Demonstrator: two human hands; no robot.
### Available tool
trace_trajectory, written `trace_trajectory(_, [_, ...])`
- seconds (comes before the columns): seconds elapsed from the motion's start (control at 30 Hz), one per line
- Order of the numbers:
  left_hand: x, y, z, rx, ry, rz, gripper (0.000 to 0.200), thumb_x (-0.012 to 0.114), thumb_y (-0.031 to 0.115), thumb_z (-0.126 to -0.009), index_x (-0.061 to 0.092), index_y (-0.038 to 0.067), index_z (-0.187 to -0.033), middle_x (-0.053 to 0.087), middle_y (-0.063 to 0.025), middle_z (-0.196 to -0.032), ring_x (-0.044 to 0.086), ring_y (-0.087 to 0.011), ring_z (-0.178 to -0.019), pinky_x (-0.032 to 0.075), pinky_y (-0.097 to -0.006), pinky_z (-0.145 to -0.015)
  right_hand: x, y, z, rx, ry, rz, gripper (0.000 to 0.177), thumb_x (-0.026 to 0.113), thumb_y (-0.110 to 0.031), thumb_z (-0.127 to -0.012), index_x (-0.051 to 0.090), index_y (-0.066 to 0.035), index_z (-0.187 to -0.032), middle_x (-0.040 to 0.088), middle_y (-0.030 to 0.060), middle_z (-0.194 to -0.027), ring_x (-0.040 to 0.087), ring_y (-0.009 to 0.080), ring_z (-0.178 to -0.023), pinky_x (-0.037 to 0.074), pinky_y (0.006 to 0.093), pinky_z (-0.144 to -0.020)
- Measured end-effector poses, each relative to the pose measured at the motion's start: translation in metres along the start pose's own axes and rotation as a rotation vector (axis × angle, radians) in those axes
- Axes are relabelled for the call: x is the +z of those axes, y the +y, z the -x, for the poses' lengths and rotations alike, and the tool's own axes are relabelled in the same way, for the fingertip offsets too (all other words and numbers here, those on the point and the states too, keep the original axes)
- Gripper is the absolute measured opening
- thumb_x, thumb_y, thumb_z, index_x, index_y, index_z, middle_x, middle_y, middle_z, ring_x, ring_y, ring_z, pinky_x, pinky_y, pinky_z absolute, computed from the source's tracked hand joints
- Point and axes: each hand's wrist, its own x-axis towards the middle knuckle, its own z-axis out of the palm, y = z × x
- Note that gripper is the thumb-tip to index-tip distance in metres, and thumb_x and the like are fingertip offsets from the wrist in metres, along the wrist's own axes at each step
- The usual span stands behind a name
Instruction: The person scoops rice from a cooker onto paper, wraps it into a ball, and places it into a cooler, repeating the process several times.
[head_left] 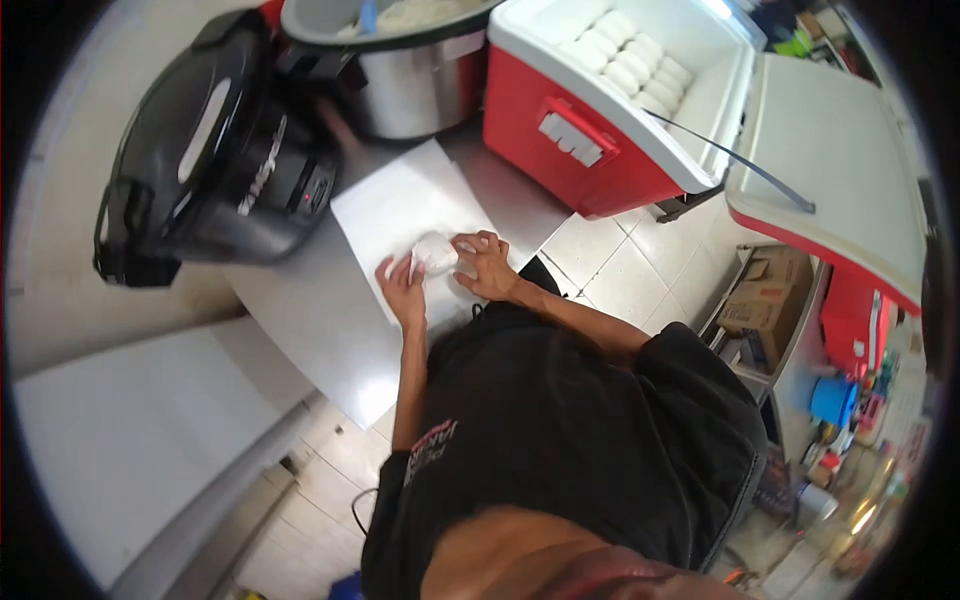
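Note:
A small white wrapped bundle [434, 254] lies on a stack of white sheets [385, 210] on the metal table [330, 335]. It looks like a packet of rice, though its contents are hidden. My left hand [403, 287] has its fingertips pressed against the near left side of the bundle. From the opposite side, my right hand [485, 265] curls its fingers round the bundle's edge. Both hands are closed on it, low over the sheets.
A large pot [405, 90] with white rice and a blue-handled utensil stands behind the sheets. Left of it is a black cooker [250, 170]. The red cooler [560, 150] at right holds several white packets [630, 65]; its lid [830, 170] hangs open.

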Motion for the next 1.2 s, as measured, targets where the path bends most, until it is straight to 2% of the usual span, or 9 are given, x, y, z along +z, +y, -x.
trace_trajectory(0.17, [0.021, 0.021, 0.0, -0.298, 0.082, 0.046, 0.035, 0.066, 0.008, -0.087, 0.052, 0.001, -0.118, 0.056, -0.0155, -0.116, 0.057, -0.024, -0.106, 0.049, -0.0365, -0.092, 0.002, 0.005, -0.007, -0.026, -0.001, -0.034, 0.05, 0.068, -0.025, -0.075, 0.057, -0.014, -0.122, 0.04, 0.004, -0.137, 0.031, 0.0344, -0.123, 0.026, 0.0518, -0.097])
trace_trajectory(0.27, [0.022, 0.016, -0.005, -0.182, -0.012, 0.122, 0.033, 0.065, 0.013, -0.088, 0.053, 0.002, -0.116, 0.057, -0.0146, -0.113, 0.058, -0.0241, -0.103, 0.053, -0.0376, -0.083, -0.005, 0.001, -0.007, -0.002, -0.047, -0.041, 0.057, 0.069, -0.028, -0.076, 0.052, -0.013, -0.128, 0.041, 0.0059, -0.138, 0.029, 0.0342, -0.128, 0.025, 0.0525, -0.101])
trace_trajectory(0.33, [0.024, 0.014, -0.009, -0.14, 0.002, 0.14, 0.027, 0.064, 0.012, -0.089, 0.055, 0.001, -0.112, 0.059, -0.0123, -0.107, 0.059, -0.0229, -0.098, 0.055, -0.0364, -0.076, -0.017, -0.009, -0.019, 0.138, -0.055, -0.33, 0.068, 0.069, -0.035, -0.08, 0.042, -0.011, -0.137, 0.041, 0.0124, -0.14, 0.034, 0.0359, -0.13, 0.026, 0.0488, -0.106])
trace_trajectory(0.37, [0.024, 0.012, -0.009, -0.116, 0.003, 0.137, 0.024, 0.063, 0.012, -0.089, 0.055, 0.001, -0.11, 0.06, -0.0114, -0.105, 0.059, -0.0216, -0.096, 0.055, -0.0354, -0.075, -0.026, -0.01, -0.025, 0.235, -0.071, -0.7, 0.088, 0.072, -0.046, -0.076, 0.032, -0.003, -0.141, 0.04, 0.023, -0.14, 0.04, 0.0371, -0.128, 0.029, 0.0427, -0.108])
trace_trajectory(0.53, [0.031, 0.012, -0.006, -0.039, -0.147, 0.07, 0.01, 0.062, 0.006, -0.089, 0.056, 0.001, -0.096, 0.059, -0.0062, -0.093, 0.057, -0.0139, -0.081, 0.052, -0.0296, -0.07, -0.074, -0.044, -0.064, 0.453, -0.188, -0.68, 0.103, 0.08, -0.055, -0.061, 0.039, 0.009, -0.131, 0.048, 0.028, -0.127, 0.049, 0.0323, -0.119, 0.039, 0.0361, -0.1])
trace_trajectory(0.7, [0.03, 0.005, -0.021, 0.122, -0.107, -0.055, 0.011, 0.062, -0.003, -0.083, 0.057, 0.003, -0.091, 0.054, -0.0016, -0.09, 0.051, -0.0108, -0.081, 0.044, -0.0256, -0.074, -0.056, -0.035, -0.082, 0.296, -0.134, -0.663, 0.078, 0.083, -0.048, -0.057, 0.054, 0.002, -0.108, 0.061, 0.0156, -0.1, 0.059, 0.0245, -0.093, 0.046, 0.0347, -0.081])
trace_trajectory(0.77, [0.024, 0.0, -0.022, 0.085, -0.091, -0.073, 0.018, 0.061, -0.009, -0.078, 0.055, 0.003, -0.09, 0.05, -0.0001, -0.094, 0.048, -0.0104, -0.088, 0.039, -0.0239, -0.083, -0.056, -0.031, -0.083, 0.264, -0.207, -0.682, 0.076, 0.084, -0.046, -0.056, 0.055, 0.002, -0.108, 0.061, 0.0159, -0.101, 0.059, 0.0253, -0.095, 0.046, 0.0349, -0.082])
trace_trajectory(1.13, [0.002, -0.036, -0.037, 0.125, -0.212, 0.007, 0.02, 0.055, -0.01, -0.078, 0.048, 0.006, -0.088, 0.048, -0.0017, -0.096, 0.047, -0.0113, -0.086, 0.04, -0.0241, -0.082, -0.034, -0.021, -0.083, 0.316, -0.472, -1.01, 0.043, 0.082, -0.025, -0.061, 0.064, -0.002, -0.092, 0.065, 0.0081, -0.085, 0.059, 0.0197, -0.083, 0.046, 0.0326, -0.076])
trace_trajectory(1.2, [0.003, -0.032, -0.035, 0.156, -0.195, -0.055, 0.023, 0.056, -0.007, -0.078, 0.045, 0.008, -0.091, 0.05, -0.0057, -0.105, 0.05, -0.016, -0.095, 0.041, -0.0277, -0.088, -0.025, -0.021, -0.08, 0.298, -0.434, -0.994, 0.041, 0.082, -0.022, -0.062, 0.064, -0.003, -0.093, 0.065, 0.007, -0.087, 0.059, 0.0188, -0.085, 0.046, 0.0316, -0.078])
